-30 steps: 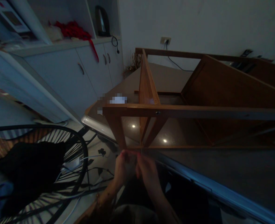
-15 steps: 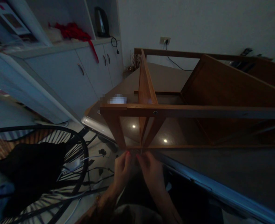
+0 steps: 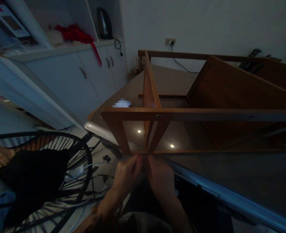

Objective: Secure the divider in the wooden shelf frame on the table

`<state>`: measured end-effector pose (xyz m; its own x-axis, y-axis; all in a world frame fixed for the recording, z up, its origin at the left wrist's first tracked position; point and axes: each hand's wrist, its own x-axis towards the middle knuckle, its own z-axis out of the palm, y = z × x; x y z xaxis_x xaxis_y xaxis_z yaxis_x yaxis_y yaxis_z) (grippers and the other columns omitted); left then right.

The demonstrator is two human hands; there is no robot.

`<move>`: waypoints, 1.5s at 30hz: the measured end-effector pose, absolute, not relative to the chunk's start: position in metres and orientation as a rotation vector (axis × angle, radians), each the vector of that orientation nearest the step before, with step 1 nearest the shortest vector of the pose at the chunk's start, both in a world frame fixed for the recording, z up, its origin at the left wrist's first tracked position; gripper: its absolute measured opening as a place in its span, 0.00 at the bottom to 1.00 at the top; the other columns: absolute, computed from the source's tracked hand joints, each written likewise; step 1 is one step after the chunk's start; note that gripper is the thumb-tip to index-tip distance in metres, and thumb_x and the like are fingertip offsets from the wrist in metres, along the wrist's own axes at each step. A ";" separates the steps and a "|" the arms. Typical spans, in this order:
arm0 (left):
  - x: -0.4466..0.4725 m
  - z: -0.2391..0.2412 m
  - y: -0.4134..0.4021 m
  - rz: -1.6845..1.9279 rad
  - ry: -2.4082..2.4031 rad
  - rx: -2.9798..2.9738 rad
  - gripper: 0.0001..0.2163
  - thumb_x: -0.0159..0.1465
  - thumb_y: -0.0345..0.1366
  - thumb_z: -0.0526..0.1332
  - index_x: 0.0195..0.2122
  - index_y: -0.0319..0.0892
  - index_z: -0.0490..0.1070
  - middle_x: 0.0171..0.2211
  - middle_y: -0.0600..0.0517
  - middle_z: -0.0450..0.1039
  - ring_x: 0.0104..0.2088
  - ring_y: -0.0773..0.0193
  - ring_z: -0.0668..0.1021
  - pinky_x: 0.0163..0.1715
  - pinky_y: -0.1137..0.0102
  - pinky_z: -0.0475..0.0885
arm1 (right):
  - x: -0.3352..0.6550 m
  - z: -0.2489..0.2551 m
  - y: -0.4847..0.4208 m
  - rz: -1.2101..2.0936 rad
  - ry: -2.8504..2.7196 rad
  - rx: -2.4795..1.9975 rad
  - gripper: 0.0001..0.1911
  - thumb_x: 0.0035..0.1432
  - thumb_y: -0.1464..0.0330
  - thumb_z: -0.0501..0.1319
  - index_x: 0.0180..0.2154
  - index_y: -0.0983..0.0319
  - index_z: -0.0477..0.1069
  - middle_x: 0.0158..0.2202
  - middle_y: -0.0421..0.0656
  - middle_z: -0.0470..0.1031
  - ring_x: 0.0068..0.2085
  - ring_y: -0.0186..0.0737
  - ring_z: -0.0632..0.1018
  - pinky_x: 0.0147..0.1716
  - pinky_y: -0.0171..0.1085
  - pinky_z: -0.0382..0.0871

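A brown wooden shelf frame [image 3: 196, 115] lies on its side on a grey-brown tabletop. Both hands meet at its lower rail, close to the table's near edge. My left hand [image 3: 128, 170] has its fingers curled in a pinch, the thumb and fingertips against the rail. Beside it, almost touching, my right hand [image 3: 160, 173] is closed too, its fingertips at the foot of the upright panel [image 3: 151, 85]. Whatever the fingers hold is small, dark and hidden between them. A round metal fastener [image 3: 159, 116] shows in the upper rail above the hands.
To the left stands a black corded chair [image 3: 88, 158] with dark clothing [image 3: 33, 181] on it. White cabinets [image 3: 67, 77] run behind, carrying a kettle [image 3: 104, 24] and red cloth [image 3: 75, 34]. A plugged cable [image 3: 184, 67] hangs from the wall outlet [image 3: 170, 41].
Both hands have moved slightly up and closer together at the lower rail. The thin piece faintly visible between the fingertips before is now covered. The view has shifted a little.
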<state>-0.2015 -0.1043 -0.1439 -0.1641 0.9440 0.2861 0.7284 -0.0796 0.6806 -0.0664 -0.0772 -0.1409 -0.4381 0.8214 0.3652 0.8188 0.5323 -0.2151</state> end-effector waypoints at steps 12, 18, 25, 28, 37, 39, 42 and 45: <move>-0.184 -0.176 -0.106 1.316 1.581 1.407 0.21 0.68 0.42 0.47 0.20 0.40 0.64 0.17 0.56 0.63 0.19 0.72 0.66 0.21 0.76 0.59 | -0.061 -0.143 -0.075 0.980 -1.903 -1.315 0.17 0.67 0.60 0.48 0.34 0.61 0.70 0.27 0.42 0.75 0.27 0.35 0.76 0.27 0.31 0.63; -0.177 -0.190 -0.102 1.407 1.430 1.053 0.18 0.66 0.47 0.51 0.28 0.38 0.70 0.23 0.54 0.70 0.23 0.71 0.69 0.23 0.77 0.63 | -0.060 -0.146 -0.073 1.346 -1.570 -1.316 0.17 0.61 0.54 0.55 0.37 0.62 0.70 0.18 0.35 0.68 0.18 0.31 0.69 0.18 0.29 0.60; -0.168 -0.200 -0.098 1.446 1.458 0.883 0.22 0.60 0.54 0.55 0.31 0.38 0.74 0.27 0.50 0.74 0.27 0.66 0.73 0.27 0.74 0.69 | -0.058 -0.150 -0.076 1.086 -1.573 -1.397 0.15 0.58 0.54 0.60 0.36 0.60 0.68 0.23 0.37 0.74 0.23 0.34 0.75 0.23 0.30 0.65; -0.167 -0.202 -0.100 1.423 1.447 0.823 0.23 0.59 0.55 0.56 0.33 0.37 0.75 0.28 0.50 0.74 0.28 0.66 0.73 0.29 0.73 0.71 | -0.056 -0.153 -0.077 0.787 -1.783 -1.406 0.17 0.62 0.53 0.55 0.34 0.59 0.70 0.27 0.39 0.76 0.28 0.35 0.77 0.29 0.31 0.65; -0.171 -0.205 -0.101 1.426 1.462 0.808 0.24 0.58 0.58 0.56 0.28 0.37 0.72 0.25 0.52 0.69 0.27 0.68 0.70 0.29 0.74 0.69 | -0.054 -0.155 -0.080 0.229 -2.136 -1.501 0.25 0.67 0.54 0.46 0.30 0.58 0.74 0.21 0.40 0.75 0.22 0.34 0.75 0.24 0.32 0.54; -0.172 -0.207 -0.101 1.423 1.449 0.820 0.24 0.59 0.57 0.55 0.28 0.38 0.72 0.25 0.52 0.69 0.28 0.68 0.70 0.30 0.74 0.69 | -0.054 -0.155 -0.081 0.202 -2.161 -1.519 0.24 0.68 0.55 0.46 0.31 0.58 0.75 0.21 0.40 0.75 0.22 0.34 0.75 0.24 0.33 0.53; -0.172 -0.209 -0.101 1.407 1.418 0.862 0.24 0.60 0.57 0.54 0.25 0.38 0.71 0.24 0.52 0.69 0.27 0.68 0.70 0.29 0.75 0.69 | -0.055 -0.156 -0.081 0.118 -2.197 -1.508 0.25 0.69 0.57 0.45 0.32 0.58 0.76 0.21 0.41 0.75 0.21 0.35 0.74 0.23 0.34 0.53; -0.171 -0.209 -0.102 1.415 1.434 0.872 0.24 0.61 0.56 0.54 0.26 0.39 0.72 0.26 0.51 0.71 0.29 0.67 0.72 0.32 0.74 0.70 | -0.058 -0.157 -0.081 0.075 -2.216 -1.469 0.25 0.69 0.60 0.44 0.32 0.59 0.76 0.21 0.42 0.76 0.22 0.36 0.75 0.24 0.34 0.54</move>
